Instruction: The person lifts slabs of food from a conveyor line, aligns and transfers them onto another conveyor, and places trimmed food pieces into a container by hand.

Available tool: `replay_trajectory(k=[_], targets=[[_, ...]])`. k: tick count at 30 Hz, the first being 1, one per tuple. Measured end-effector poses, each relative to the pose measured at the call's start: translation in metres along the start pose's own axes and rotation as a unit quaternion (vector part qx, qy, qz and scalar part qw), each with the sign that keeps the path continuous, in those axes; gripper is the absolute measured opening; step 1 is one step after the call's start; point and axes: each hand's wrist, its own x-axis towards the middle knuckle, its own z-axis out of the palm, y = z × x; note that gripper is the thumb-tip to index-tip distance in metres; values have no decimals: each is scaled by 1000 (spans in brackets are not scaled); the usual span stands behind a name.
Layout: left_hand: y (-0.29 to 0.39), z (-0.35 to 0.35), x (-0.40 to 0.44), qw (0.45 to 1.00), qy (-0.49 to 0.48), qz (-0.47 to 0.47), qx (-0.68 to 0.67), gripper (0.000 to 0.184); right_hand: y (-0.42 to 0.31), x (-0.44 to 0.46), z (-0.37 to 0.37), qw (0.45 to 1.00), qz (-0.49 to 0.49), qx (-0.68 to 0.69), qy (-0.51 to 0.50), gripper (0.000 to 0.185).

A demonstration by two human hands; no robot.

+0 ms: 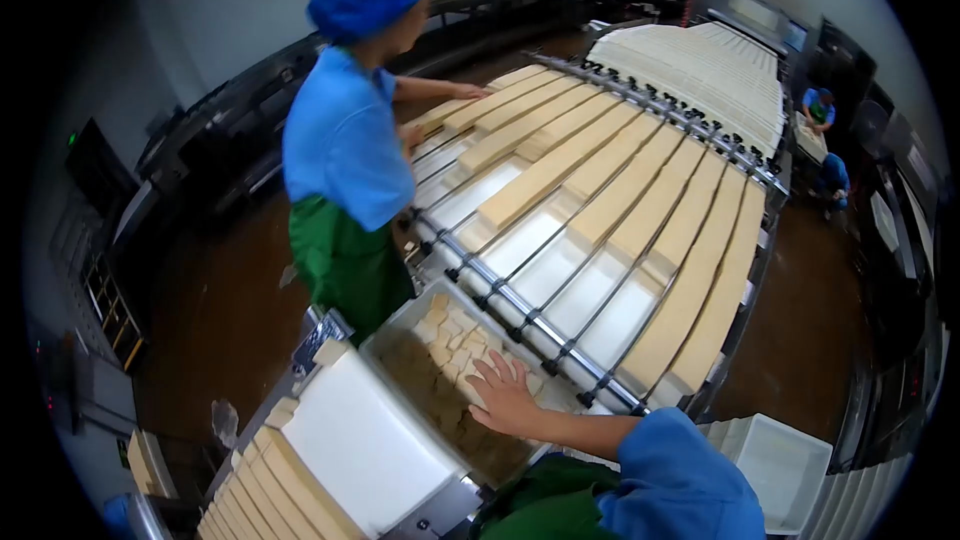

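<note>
My right hand (507, 407) reaches in from the lower right, fingers spread, over a grey bin (378, 348). Beneath and beside the fingers lie several broken cream-coloured pieces (455, 338); whether my palm touches them I cannot tell. The near part of the bin's inside looks brown and shadowed. Nothing shows in the hand's grasp. Just past the bin runs a conveyor with long cream-coloured strips (560, 172) lying over thin dark cords and a white surface (562, 285). My left hand is out of view.
A co-worker (345, 140) in a blue cap and green apron stands at the conveyor's left side, hands at the strips. A white panel (365, 440) and more strips (270, 490) are at lower left. A white tub (783, 470) sits at lower right. Two people (820, 112) work far right.
</note>
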Motion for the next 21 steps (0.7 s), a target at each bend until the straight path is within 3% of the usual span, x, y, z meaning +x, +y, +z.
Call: replay_trajectory(k=[3,5,6,7,8,9,10,11,12,14,21], targets=[[-19,25,2,960,158,104,-208,49,-33,20,38,999,-43,22,-3,54],[-38,41,6,951,201,114,-206,57,-57,34,68,997,-60,33,-36,56],[-45,51,17,968,184,93,-144,66,-69,43,86,996,-72,34,-46,58],[-52,58,20,973,131,102,-161,69,-81,52,103,993,-75,14,-90,59],[-56,57,21,970,26,82,-228,88,-98,60,110,991,-89,2,-102,59],[-56,67,18,965,63,96,-238,86,-114,67,118,989,-107,-15,-102,59],[-40,47,10,971,13,70,-227,86,-127,73,132,987,-128,-22,-90,58],[-45,77,14,971,63,84,-216,89,-140,81,147,985,-143,-10,-95,60],[-31,62,9,966,66,85,-237,90,-151,89,161,982,-158,-14,-103,64],[-23,55,12,960,-8,43,-277,87,-185,107,188,977,-174,-34,-118,66],[-8,11,11,962,-57,45,-264,91,-319,160,249,961,-198,-42,-190,69]])
